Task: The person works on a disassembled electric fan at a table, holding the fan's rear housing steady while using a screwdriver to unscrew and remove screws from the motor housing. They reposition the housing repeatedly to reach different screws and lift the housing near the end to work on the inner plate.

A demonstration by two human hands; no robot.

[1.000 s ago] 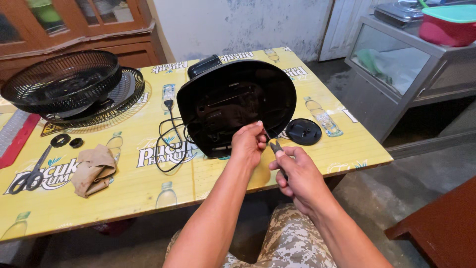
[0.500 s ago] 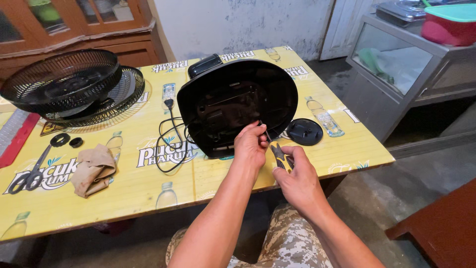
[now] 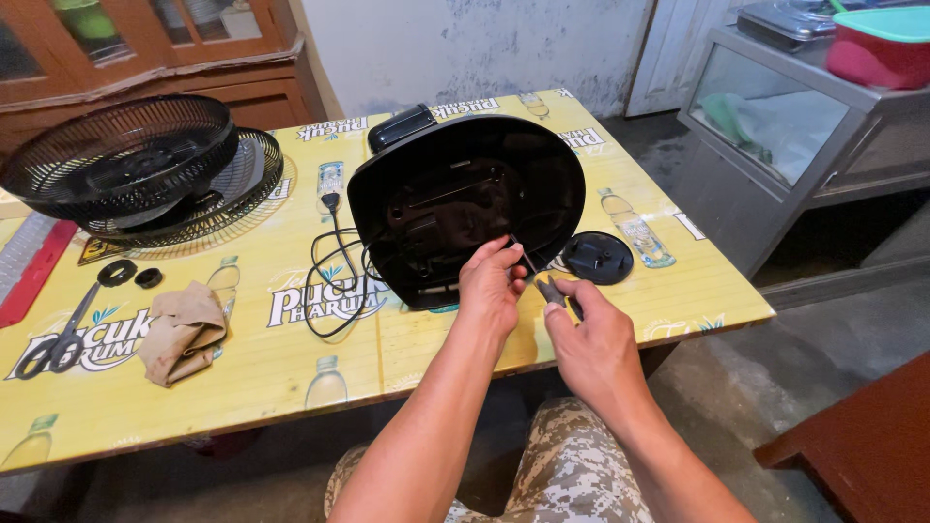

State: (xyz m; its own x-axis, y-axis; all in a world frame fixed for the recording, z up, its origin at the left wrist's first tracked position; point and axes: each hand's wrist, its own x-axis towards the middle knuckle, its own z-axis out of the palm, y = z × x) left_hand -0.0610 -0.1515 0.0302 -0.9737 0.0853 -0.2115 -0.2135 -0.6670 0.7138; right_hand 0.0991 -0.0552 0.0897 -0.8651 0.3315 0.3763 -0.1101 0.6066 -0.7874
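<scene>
Gripping screwdriver (image 3: 539, 278) in right hand (image 3: 591, 339) fingers, tip at fan base (image 3: 465, 208)

Yellow printed advertising tablecloth (image 3: 291, 368), seemingly plastic, covers table.

Yellow printed table (image 3: 242, 383) with fan parts laid out
On it: black fan base (image 3: 455, 208), its cord (image 3: 334, 281), round black cap (image 3: 598, 258), stacked grilles (image 3: 136, 169), scissors (image 3: 58, 339), brown cloth (image 3: 182, 331), two black rings (image 3: 131, 275)

Black fan base (image 3: 465, 199), yellow printed tablecloth (image 3: 242, 368); tan cloth (image 3: 182, 331), seemingly camouflage trousers (image 3: 572, 475)
</scene>
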